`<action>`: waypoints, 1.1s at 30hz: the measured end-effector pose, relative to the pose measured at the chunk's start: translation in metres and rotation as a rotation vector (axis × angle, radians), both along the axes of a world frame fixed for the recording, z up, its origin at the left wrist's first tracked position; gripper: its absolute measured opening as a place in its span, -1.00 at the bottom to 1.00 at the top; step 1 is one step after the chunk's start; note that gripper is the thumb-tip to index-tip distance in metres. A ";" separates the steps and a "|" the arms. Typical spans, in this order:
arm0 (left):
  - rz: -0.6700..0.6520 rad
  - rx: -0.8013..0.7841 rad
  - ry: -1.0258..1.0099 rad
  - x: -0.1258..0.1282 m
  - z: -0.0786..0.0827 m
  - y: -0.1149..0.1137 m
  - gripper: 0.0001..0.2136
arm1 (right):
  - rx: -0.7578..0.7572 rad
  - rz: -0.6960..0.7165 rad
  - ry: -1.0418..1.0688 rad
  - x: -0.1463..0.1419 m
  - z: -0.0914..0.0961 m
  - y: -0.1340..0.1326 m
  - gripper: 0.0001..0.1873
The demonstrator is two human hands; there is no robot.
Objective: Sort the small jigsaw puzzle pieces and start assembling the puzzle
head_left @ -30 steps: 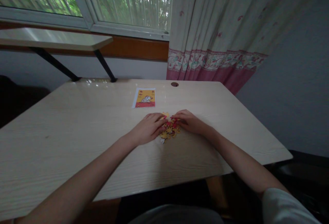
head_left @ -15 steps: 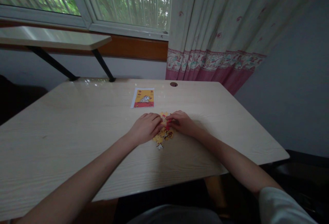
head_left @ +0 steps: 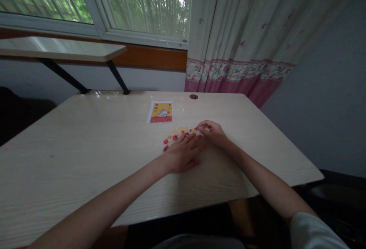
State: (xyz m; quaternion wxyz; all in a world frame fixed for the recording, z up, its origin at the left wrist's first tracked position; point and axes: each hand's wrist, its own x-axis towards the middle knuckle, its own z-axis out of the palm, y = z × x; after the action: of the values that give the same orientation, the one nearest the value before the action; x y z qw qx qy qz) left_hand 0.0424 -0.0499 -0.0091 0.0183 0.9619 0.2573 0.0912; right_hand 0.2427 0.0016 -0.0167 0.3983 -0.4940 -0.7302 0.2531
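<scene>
Small jigsaw puzzle pieces in yellow, red and white lie spread in a loose patch near the middle of the desk. Flat over the patch, my left hand has its fingers spread and hides part of it; its lower fingers are blurred. At the patch's right end, the fingers of my right hand are bent together in a pinch at a red puzzle piece. Beyond the pieces lies a picture card showing a white animal on yellow and red.
The pale wooden desk has a round cable hole near its back edge. A raised shelf on black supports stands at the back left. Behind the desk are a window and a floral curtain.
My left hand has moved right and down, its fingers now spread across the pieces. The pieces have gone from a tight heap to a wider patch. My right hand has shifted slightly right.
</scene>
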 end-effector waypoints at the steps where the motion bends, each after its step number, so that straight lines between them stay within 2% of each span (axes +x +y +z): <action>1: 0.012 -0.006 0.020 0.006 -0.002 0.001 -0.54 | -0.010 -0.006 0.010 0.000 0.000 0.001 -0.87; 6: 0.176 -0.032 0.045 0.023 0.000 0.011 -0.56 | -0.007 0.012 0.018 -0.001 0.002 -0.001 -0.84; 11: 0.248 0.005 -0.006 0.024 0.002 0.016 -0.65 | 0.035 -0.037 0.054 -0.001 0.002 -0.001 -0.83; 22: 0.182 0.091 -0.084 0.002 0.001 0.021 -0.80 | -0.002 -0.060 0.107 -0.002 -0.002 0.001 -0.80; 29: 0.184 0.126 -0.052 -0.024 0.011 0.018 -0.79 | 0.017 -0.053 0.040 -0.005 -0.004 -0.002 -0.81; 33: 0.187 0.107 -0.070 -0.033 0.015 0.017 -0.80 | -0.004 -0.010 0.079 -0.011 -0.004 -0.008 -0.80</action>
State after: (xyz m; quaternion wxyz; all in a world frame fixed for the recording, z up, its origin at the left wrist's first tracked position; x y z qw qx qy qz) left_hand 0.0098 -0.0325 0.0060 -0.0325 0.9295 0.3397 0.1396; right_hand 0.2319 -0.0065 -0.0203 0.4269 -0.4881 -0.7110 0.2720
